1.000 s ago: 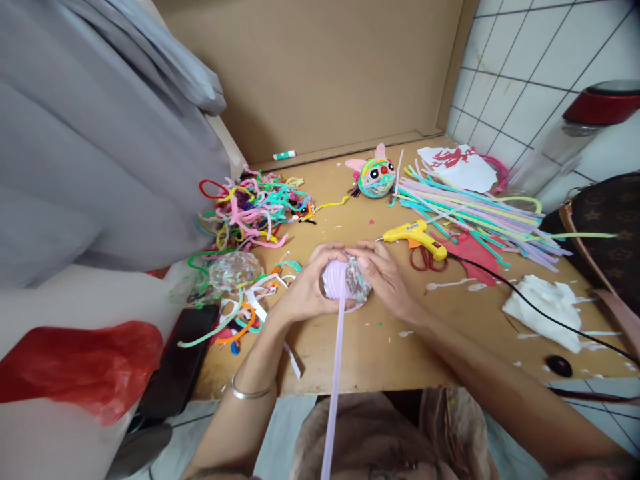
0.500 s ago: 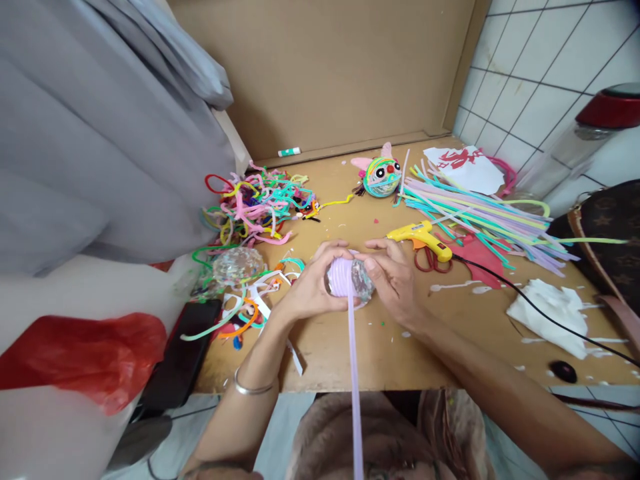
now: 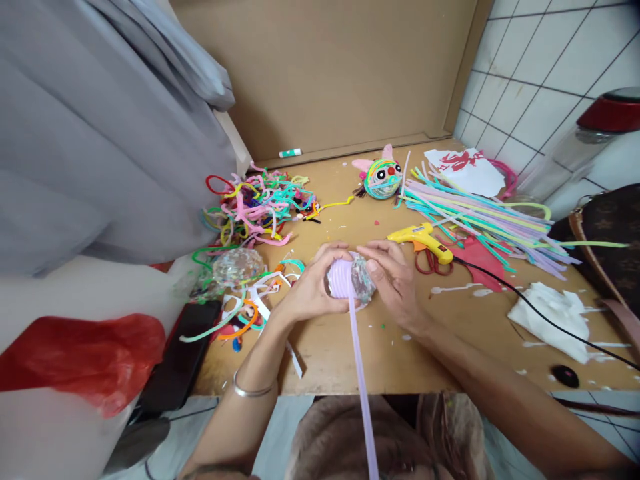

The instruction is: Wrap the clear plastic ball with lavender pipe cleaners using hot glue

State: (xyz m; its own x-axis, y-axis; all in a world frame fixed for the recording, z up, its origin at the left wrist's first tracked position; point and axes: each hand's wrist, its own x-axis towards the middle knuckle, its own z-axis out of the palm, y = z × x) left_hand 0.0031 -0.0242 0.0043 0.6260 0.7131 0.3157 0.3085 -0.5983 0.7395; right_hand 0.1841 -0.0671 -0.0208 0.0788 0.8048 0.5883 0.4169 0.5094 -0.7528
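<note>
Between my hands is a clear, faceted plastic ball (image 3: 363, 280), its left part wound with rows of lilac pipe cleaner (image 3: 342, 279). From the winding, a long loose length of pipe cleaner (image 3: 361, 373) hangs down toward my lap. My left hand (image 3: 320, 280) wraps round the ball's left side, thumb below and fingers over the top. On the other side, my right hand (image 3: 393, 280) grips the ball's right end with thumb and fingers. The underside of the ball is hidden. A yellow glue gun (image 3: 420, 239) lies just beyond my right hand.
A colourful animal-faced ball (image 3: 383, 179) sits at the back. Bundled pipe cleaners (image 3: 490, 220) lie right, a tangled heap (image 3: 260, 203) left. Another clear ball (image 3: 238, 265), red-handled scissors (image 3: 433, 264), a tissue (image 3: 550, 317) and a black cable (image 3: 525, 307) surround my hands.
The hanging tail of lilac pipe cleaner has swung slightly to the right at its lower end. Both hands keep nearly the same hold on the ball.
</note>
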